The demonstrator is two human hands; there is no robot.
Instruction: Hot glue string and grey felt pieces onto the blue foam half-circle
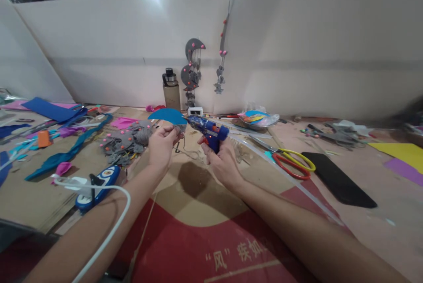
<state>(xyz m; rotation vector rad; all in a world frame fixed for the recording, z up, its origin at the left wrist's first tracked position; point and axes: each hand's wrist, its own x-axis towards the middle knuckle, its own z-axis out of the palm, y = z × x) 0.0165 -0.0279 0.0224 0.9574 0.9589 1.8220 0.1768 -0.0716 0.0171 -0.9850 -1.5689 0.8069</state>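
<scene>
Grey felt pile, left hand pinching a blue piece above cardboard, glue gun pointing at the blue piece's right end, contact unclear, right hand wrapped around the gun, scissors beside a black slab

Craft workshop; glue gun, scissors

Blue glue gun points at a curved blue piece.

We see a bare left forearm and a bare right forearm, both narrowing forward. Our left hand and right hand are likewise bare.
</scene>
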